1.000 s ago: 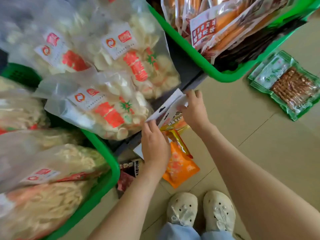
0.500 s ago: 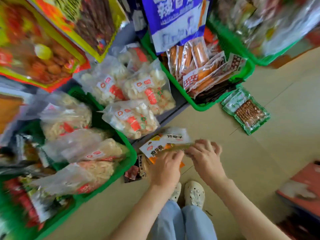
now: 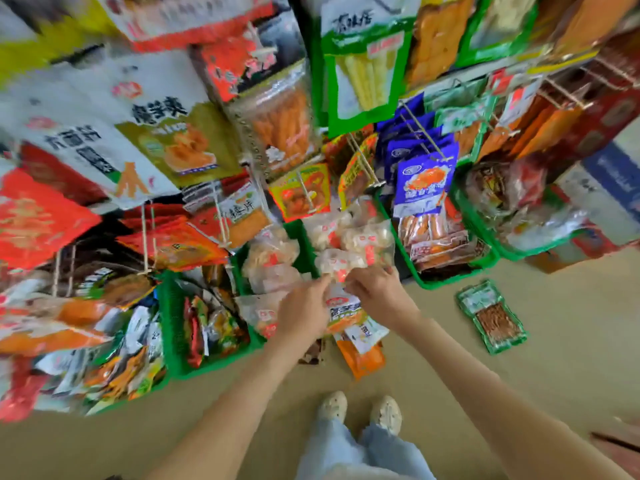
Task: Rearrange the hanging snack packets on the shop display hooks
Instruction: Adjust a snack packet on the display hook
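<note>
I pinch the snack packets with left hand and right hand; below my fingers they seem light, floppy.

Forearms bare. Pale blue jeans, loose-legged. Cream clog-style shoes, holes dotted across the tops.
</note>
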Available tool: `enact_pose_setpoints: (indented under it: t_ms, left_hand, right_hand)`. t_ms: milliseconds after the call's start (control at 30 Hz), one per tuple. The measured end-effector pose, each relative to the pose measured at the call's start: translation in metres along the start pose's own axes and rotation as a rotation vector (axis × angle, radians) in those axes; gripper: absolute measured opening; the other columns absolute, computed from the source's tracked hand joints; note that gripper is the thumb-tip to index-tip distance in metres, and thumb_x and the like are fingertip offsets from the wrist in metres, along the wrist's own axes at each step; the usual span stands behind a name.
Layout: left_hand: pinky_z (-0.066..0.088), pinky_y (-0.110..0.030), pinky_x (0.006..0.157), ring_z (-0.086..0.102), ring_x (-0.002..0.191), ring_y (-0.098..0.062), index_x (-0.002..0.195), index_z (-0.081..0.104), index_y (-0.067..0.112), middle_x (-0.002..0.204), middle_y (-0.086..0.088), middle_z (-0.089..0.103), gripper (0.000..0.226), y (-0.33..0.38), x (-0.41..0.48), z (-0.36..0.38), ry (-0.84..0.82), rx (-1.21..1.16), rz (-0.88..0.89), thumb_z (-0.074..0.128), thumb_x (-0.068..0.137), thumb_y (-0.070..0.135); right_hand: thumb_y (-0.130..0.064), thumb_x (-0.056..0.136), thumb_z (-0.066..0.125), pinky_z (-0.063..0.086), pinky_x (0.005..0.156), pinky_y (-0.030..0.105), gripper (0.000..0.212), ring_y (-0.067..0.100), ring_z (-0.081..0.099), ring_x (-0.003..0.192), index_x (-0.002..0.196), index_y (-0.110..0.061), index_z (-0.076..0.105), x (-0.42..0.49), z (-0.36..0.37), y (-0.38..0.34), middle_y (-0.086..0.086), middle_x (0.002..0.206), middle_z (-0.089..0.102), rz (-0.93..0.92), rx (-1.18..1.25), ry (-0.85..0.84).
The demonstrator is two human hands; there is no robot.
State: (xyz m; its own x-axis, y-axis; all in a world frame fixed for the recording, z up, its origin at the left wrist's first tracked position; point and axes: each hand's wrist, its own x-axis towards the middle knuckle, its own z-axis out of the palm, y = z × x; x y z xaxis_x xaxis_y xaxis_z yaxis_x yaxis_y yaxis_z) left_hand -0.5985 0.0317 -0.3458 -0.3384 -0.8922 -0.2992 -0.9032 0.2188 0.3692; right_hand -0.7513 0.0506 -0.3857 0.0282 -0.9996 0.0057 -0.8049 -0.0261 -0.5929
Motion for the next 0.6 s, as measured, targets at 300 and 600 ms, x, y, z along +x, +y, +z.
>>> enact_pose_setpoints:
  t_ms: [300,600]
  left_hand:
    - [0.051,-0.042,0.079,0.061,0.102,-0.031,0.139,0.044,0.021,0.114,-0.012,0.065,0.047,-0.073,-0.053,-0.156,0.314,-0.104,-0.076,0.046,0.093,0.009]
    - [0.049,-0.040,0.072,0.061,0.098,-0.033,0.134,0.049,0.023,0.110,-0.012,0.067,0.042,-0.202,-0.095,-0.277,0.545,-0.103,-0.025,0.046,0.094,0.011]
  right_hand:
    - [-0.036,0.089,0.045,0.017,0.088,0.032,0.028,0.023,0.053,0.107,0.102,-0.018,0.064,0.072,-0.042,-0.175,0.004,0.102,0.066,-0.249,-0.164,0.071]
    - [-0.036,0.091,0.053,0.018,0.083,0.036,0.019,0.022,0.051,0.101,0.076,-0.025,0.055,0.127,-0.008,-0.342,-0.004,0.077,0.056,-0.306,-0.146,0.238]
